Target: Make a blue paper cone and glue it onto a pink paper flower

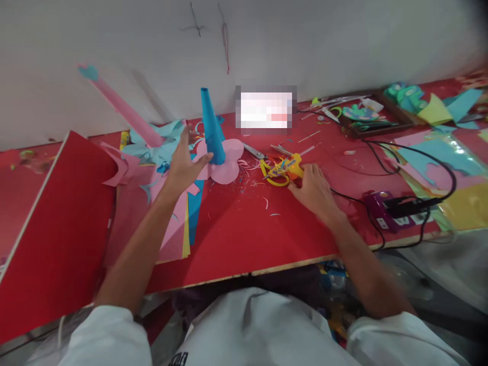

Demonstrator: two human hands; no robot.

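A blue paper cone [213, 129] stands upright on a pink flower-shaped paper base [225, 173]. My left hand [186, 165] is beside the cone with its fingers apart, the thumb close to the cone's lower left side. My right hand [313, 190] rests at the rear of a yellow glue gun [293, 166]; whether its fingers grip the gun cannot be made out. Yellow-handled scissors [276, 180] lie just left of the gun. Paper scraps are scattered around them.
A pink paper tube [125, 112] leans up at the back left above light blue paper. Coloured sheets [171, 239] lie near my left forearm. A purple power box [385, 211] with black cables sits right of my right hand. A dark tray [354, 133] is at the back.
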